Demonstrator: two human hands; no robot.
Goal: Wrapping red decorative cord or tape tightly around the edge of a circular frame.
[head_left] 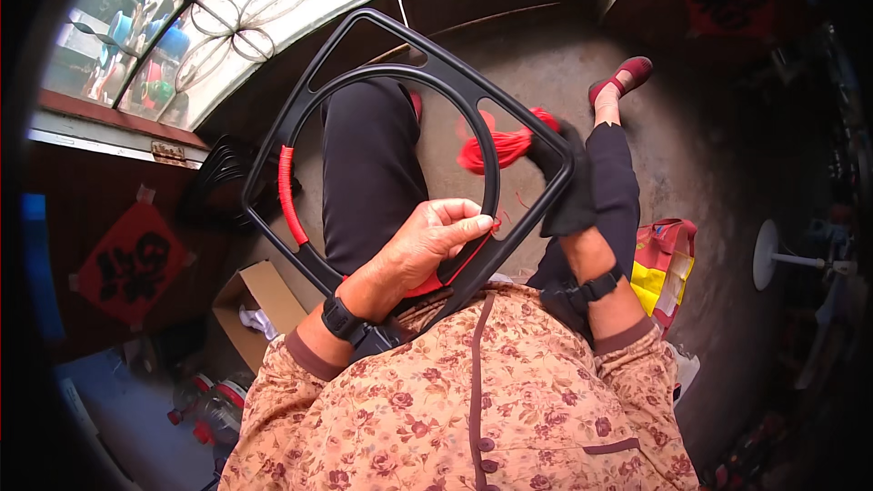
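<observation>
A black frame [414, 47], square with rounded corners and an inner ring, lies tilted over my lap. Red cord is wound tightly round the ring's left side [289, 200], and more red runs along its lower right part. My left hand [435, 238] is bare and pinches the ring there between thumb and finger, where a short red cord end shows at the thumb tip. In a black glove, my right hand [569, 184] is beyond the frame's right corner, closed on a bundle of red cord [498, 149]. The bundle is slightly blurred, and the gloved fingers are partly hidden.
An open cardboard box [259, 305] stands on the floor at left, with plastic bottles [218, 409] nearby. Dark stacked frames [223, 182] lean below the window. At right are a red and yellow bag [662, 273] and a round white object on a stem [766, 255].
</observation>
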